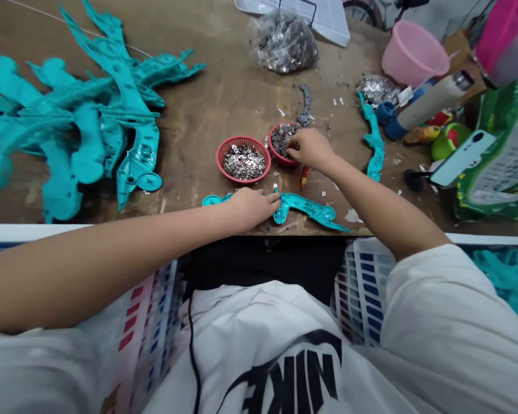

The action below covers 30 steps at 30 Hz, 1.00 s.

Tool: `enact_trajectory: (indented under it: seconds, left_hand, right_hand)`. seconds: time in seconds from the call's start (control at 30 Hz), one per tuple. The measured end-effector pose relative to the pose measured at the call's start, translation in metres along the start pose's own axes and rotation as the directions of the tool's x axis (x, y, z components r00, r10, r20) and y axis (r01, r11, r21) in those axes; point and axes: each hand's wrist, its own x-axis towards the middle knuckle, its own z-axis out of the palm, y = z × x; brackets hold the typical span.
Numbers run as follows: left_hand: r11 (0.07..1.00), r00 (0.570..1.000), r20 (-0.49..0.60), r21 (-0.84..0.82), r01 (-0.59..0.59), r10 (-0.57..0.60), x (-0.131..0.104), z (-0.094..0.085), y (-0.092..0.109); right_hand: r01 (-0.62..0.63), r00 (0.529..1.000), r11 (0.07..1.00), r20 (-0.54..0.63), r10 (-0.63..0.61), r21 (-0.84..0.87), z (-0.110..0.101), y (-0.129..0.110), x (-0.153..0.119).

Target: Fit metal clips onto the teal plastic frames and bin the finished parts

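Observation:
A long teal plastic part point(304, 206) lies across the table's near edge. My left hand point(252, 206) rests over its left half, fingers closed against it and partly covering it. A small metal clip point(275, 188) shows at the part's upper edge, by my fingertips. My right hand point(311, 148) reaches to the smaller red basket point(271, 150), which holds many small dark grey pieces point(284, 137). Its fingers are pinched together at the pile; whatever is between them is hidden. Left of that basket, a larger red basket point(219, 162) holds shiny metal clips point(243, 163).
Teal parts point(107, 109) are heaped at the left. A bag of metal pieces point(287, 43) sits at the back. Another teal part point(374, 141), a bottle point(435, 100), a pink tub point(414, 54), a phone point(464, 158) and a green package point(496, 167) occupy the right.

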Motion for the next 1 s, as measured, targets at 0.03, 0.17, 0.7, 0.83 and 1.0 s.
enact_trajectory:
  seconds: [0.03,0.17,0.7,0.83,1.0]
  left_hand:
    - [1.0,1.0,-0.019,-0.016,-0.023,0.023,0.001,0.0,-0.006]
    - [0.992,0.98,-0.196,-0.125,0.008,-0.033,0.021,0.002,-0.061]
    - [0.87,0.863,-0.231,-0.335,0.363,-0.449,0.043,0.021,-0.149]
    - [0.858,0.861,-0.133,-0.243,0.452,-0.491,0.026,-0.015,-0.124]
    - [0.859,0.86,-0.078,-0.15,0.49,-0.504,0.019,-0.035,-0.111]
  right_hand:
    - [-0.001,1.0,1.0,-0.02,0.001,-0.003,0.001,-0.001,-0.001]
    - [-0.037,0.999,0.999,0.001,0.037,-0.016,0.001,-0.007,-0.002]
    - [0.028,0.994,0.993,-0.108,-0.015,0.118,-0.046,0.003,-0.024]
    - [-0.047,0.999,0.955,0.017,0.044,0.294,-0.041,-0.018,-0.079]
    - [-0.284,0.93,0.86,0.338,0.141,0.423,-0.025,-0.017,-0.129]
